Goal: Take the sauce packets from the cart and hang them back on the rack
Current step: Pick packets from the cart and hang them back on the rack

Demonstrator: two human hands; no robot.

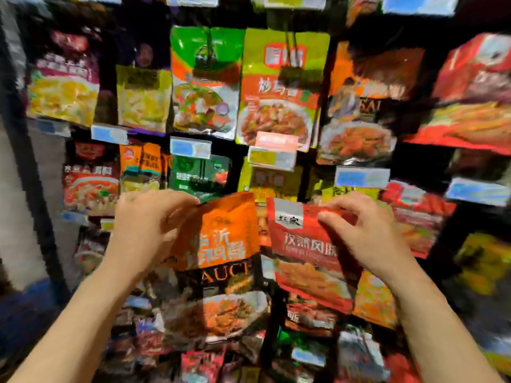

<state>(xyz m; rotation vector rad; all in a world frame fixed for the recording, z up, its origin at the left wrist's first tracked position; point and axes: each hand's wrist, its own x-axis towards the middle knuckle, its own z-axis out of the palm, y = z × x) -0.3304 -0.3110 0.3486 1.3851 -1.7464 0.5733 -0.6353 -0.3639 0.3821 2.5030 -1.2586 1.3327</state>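
Observation:
My left hand (149,228) grips the top left corner of an orange and black sauce packet (221,261), held up in front of the rack (423,167). My right hand (362,230) pinches the upper right part of a red sauce packet (304,255) beside it. Both packets hang side by side at the height of the rack's third row. The cart is out of view. The picture is blurred.
The dark rack holds rows of hanging packets: green and yellow-green ones (279,87) at top centre, red ones (475,89) at right. Price tags (190,147) sit on the hook ends. More packets (309,316) hang below my hands. A grey floor strip (16,205) shows at left.

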